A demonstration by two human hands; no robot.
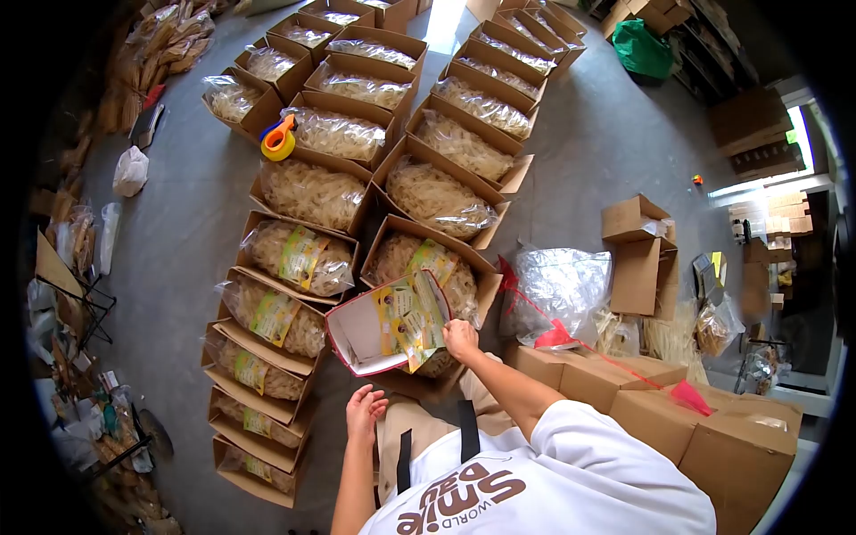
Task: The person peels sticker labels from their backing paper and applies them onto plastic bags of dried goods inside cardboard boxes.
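My right hand [461,340] is closed at the right edge of a white box with a red rim [355,337], which is tilted over an open carton. Yellow-green printed leaflets [412,316] lie in the box, and some stick out over its near edge beside my right fingers. Lower down, my left hand [366,413] is held palm up, fingers loosely apart and nothing in it. The carton [486,290] beneath holds a clear bag of pale, dry strips [392,259] with a similar leaflet [434,261] on top. My right fingertips are partly hidden.
Two rows of open cartons with bagged strips [337,135] run across the grey floor [169,267]. An orange tape dispenser [278,141] sits on a carton's edge. Clear plastic bags [562,285], red ribbon [557,335] and brown cartons [660,419] are on my right.
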